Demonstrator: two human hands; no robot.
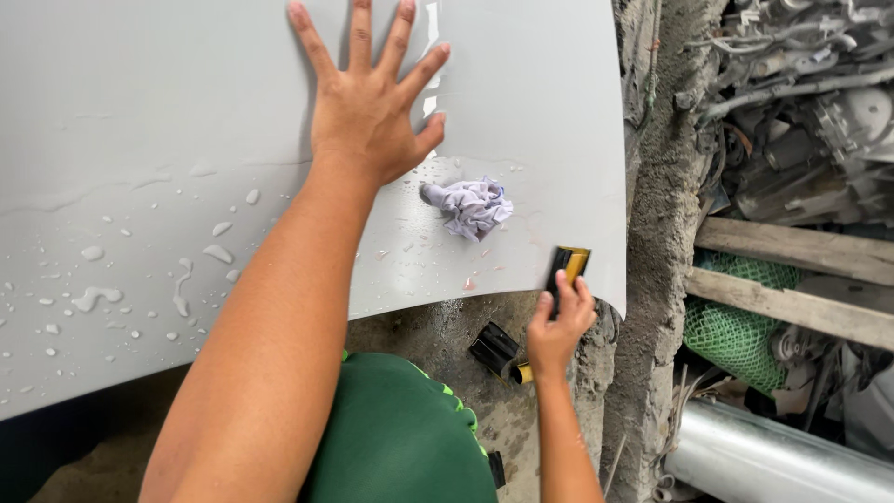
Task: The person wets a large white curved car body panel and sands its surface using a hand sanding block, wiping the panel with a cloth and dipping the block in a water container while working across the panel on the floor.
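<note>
Fingers (358, 37) of left hand (368, 116) splayed flat on wet grey panel (140, 140); right hand (559, 321) grips black-yellow block (568, 265) at panel edge.

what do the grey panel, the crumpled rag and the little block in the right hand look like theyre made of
Grey panel: probably painted sheet metal; smooth and glossy, water beads on it.
Rag: soft woven cloth, pale lilac-white, creased and bunched.
Block under the right hand: black with a yellow layer, perhaps rubber or foam; unclear.

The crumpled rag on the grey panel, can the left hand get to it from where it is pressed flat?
Probably yes. The left hand lies spread flat on the grey panel, and the rag sits just below its thumb side with only wet, bare panel between them. The right hand holds a squeegee lower down, out of the way.
</note>
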